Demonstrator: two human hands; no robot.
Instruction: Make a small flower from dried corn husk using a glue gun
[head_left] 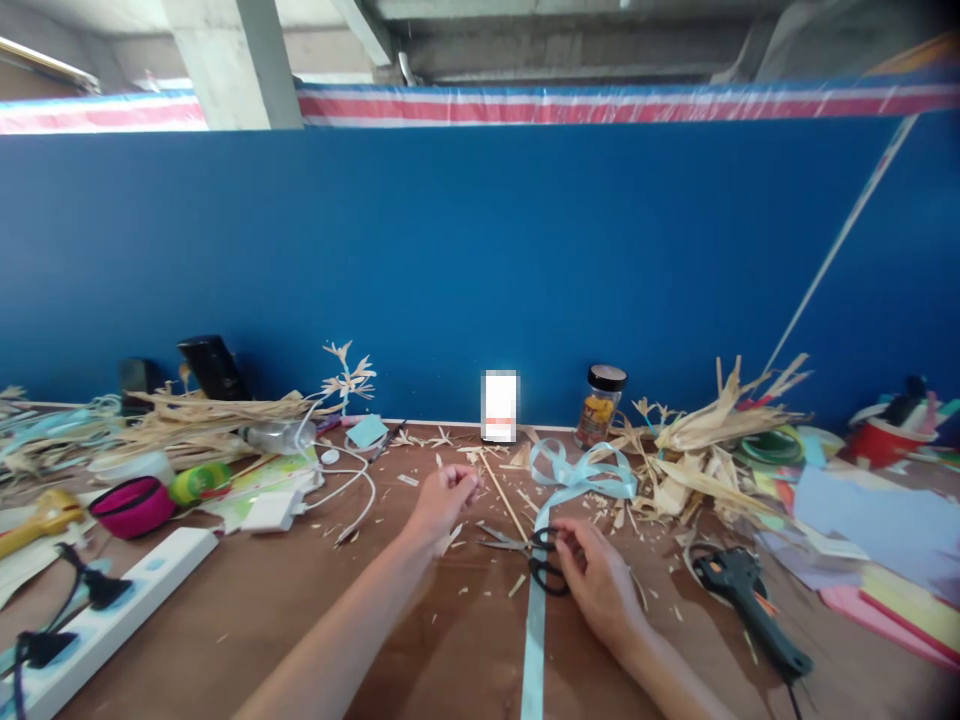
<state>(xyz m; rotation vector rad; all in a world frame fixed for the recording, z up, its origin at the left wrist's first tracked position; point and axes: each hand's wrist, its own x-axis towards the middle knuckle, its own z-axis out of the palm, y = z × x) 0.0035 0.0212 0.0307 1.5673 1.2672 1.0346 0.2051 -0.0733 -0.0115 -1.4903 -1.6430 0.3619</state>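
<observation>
My left hand [448,500] is raised over the middle of the table with its fingers pinched together. A small pale tip shows above the fingers, too small to name. My right hand [598,578] has its fingertips at the black handles of a pair of scissors [546,576], whose blades are parted and point left. Under the scissors a light blue ribbon [534,640] runs toward me, and its far end is looped into a bow [581,475]. A thin stick [504,497] lies just beyond the blades, among scattered husk scraps.
A lit phone [499,408] stands against the blue partition, near a black-lidded jar [600,408]. To the right are dried corn husks [705,450], a glue gun [757,610] and coloured paper [877,520]. On the left lie a power strip [127,610] and a white charger [272,510].
</observation>
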